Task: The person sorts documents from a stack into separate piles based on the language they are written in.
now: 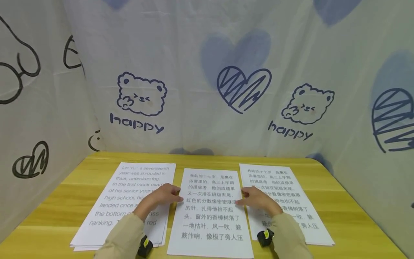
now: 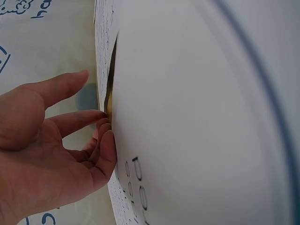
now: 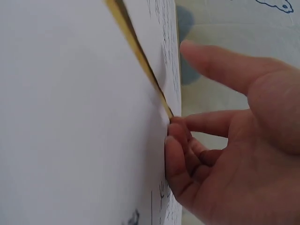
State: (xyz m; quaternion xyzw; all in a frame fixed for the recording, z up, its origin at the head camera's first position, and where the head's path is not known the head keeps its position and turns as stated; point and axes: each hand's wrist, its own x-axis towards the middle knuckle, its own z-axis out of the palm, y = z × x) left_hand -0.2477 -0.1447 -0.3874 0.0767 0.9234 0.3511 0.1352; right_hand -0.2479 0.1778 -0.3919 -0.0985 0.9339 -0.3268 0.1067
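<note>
In the head view, my left hand (image 1: 161, 196) is at the left edge of the middle printed sheet (image 1: 210, 201); my right hand (image 1: 258, 199) is at its right edge. The left wrist view shows the left hand (image 2: 61, 145) with its thumb raised off the paper and its other fingertips down at the gap between sheets. A similar pose appears for the right hand (image 3: 229, 140) in the right wrist view, its thumb also apart from the paper. Under the left forearm lies an English-text stack (image 1: 129, 190); under the right, a Chinese-text sheet (image 1: 275, 176).
The papers lie on a yellow wood-grain table (image 1: 48, 219). A white curtain (image 1: 191, 90) with blue hearts and bear drawings stands behind the table and along both sides. A black strap device (image 1: 145, 247) is on the left wrist, another (image 1: 265, 237) on the right.
</note>
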